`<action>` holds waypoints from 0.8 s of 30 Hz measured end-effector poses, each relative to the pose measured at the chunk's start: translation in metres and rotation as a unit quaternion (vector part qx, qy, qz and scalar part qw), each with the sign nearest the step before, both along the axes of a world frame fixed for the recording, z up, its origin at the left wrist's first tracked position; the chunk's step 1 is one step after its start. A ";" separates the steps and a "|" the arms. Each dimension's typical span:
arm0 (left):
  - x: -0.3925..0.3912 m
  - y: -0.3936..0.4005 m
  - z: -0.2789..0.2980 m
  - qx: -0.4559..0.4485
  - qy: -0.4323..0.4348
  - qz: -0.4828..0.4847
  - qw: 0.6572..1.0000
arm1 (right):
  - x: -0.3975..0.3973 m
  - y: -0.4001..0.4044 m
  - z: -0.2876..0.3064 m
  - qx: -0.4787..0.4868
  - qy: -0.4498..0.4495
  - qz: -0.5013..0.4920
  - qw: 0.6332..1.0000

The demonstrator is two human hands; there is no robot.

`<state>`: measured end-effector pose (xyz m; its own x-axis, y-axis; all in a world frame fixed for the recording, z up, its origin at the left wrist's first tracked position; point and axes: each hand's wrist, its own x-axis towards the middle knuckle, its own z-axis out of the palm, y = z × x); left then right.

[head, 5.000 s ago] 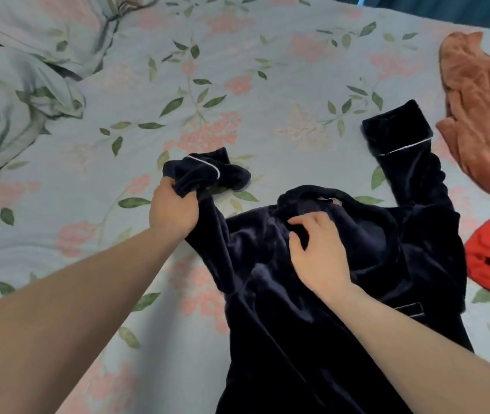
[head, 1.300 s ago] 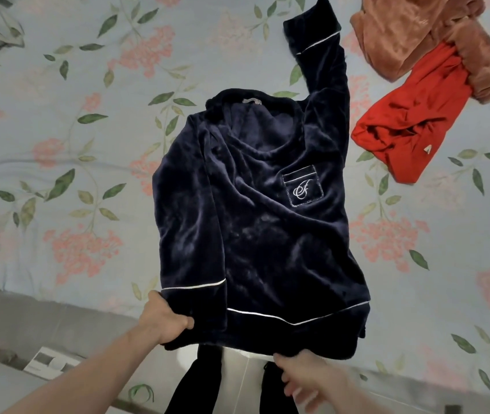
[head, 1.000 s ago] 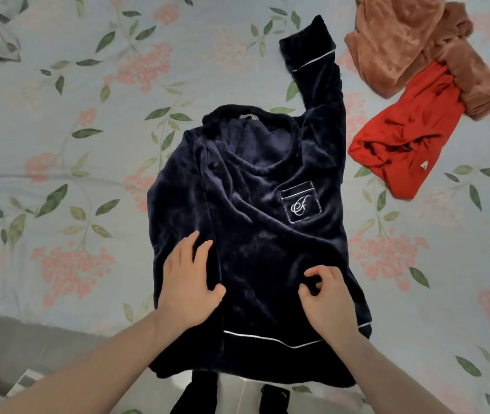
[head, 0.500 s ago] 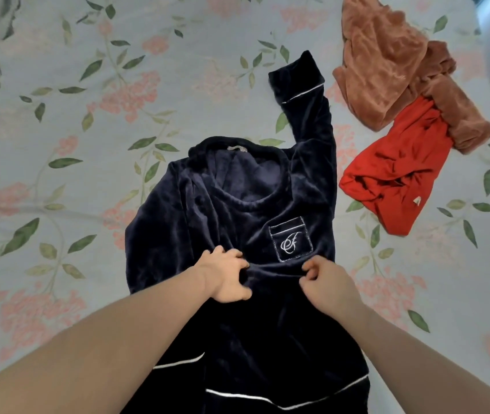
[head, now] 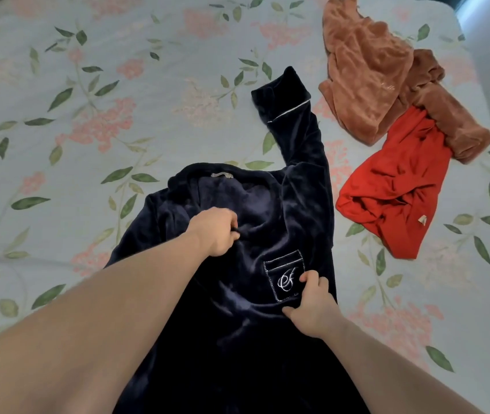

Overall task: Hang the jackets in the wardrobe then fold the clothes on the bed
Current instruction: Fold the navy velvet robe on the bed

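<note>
A navy velvet top [head: 270, 216] with white piping lies face up on the floral bed sheet [head: 94, 109]. One sleeve points away to the upper right; the other is folded over the front. My left hand [head: 215, 231] grips a bunch of the fabric just below the neckline. My right hand [head: 312, 306] pinches the cloth at the lower right of the monogrammed chest pocket [head: 285, 276]. Both forearms cross the lower part of the top and hide its hem.
A red garment [head: 393, 186] lies crumpled to the right of the navy top. A rust-pink fleece garment [head: 369, 70] lies beyond it at the upper right. The bed's right edge [head: 482, 115] runs down the far right.
My left hand has moved up the navy top toward the neckline. My right hand has shifted right to the pocket's lower corner. The view has tilted further up the bed.
</note>
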<state>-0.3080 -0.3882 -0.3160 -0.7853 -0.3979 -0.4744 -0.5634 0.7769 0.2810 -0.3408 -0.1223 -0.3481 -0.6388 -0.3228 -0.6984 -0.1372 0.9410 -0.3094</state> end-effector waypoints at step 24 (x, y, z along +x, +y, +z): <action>-0.018 0.003 -0.054 0.040 -0.245 0.091 0.964 | -0.169 -0.116 0.027 -0.263 0.236 -0.248 0.902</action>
<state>-0.3261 -0.3856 -0.3701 -0.3801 -0.4547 -0.8055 -0.7691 0.6392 0.0021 -0.5095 -0.2387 -0.3208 -0.9821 -0.1220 -0.1437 0.0272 0.6627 -0.7484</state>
